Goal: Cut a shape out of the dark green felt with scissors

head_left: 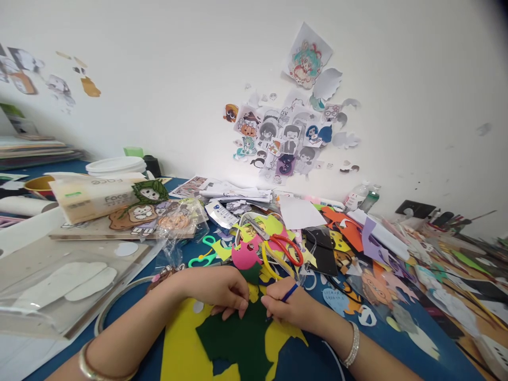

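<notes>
My right hand [283,301] grips a blue pen [291,291], its tip down at the right side of a dark green felt-like sheet [238,338]. Just left of it, my left hand [228,291] rests on the same sheet, fingers curled and thumb close to the forefinger. Anything pinched between them is hidden. Under the green sheet lies a yellow sheet [180,344] with cut-out edges. Beyond my hands are red-handled scissors [291,248] and yellow-handled scissors [270,264], lying over pink and yellow-green scraps [246,255].
Green-handled scissors [204,258] lie beyond my left hand. A round hoop [103,312] is beside my left forearm. Further left are a tissue pack [95,196] and boards [71,230]. Colored scraps [349,233] and a black sheet [322,248] cover the right side.
</notes>
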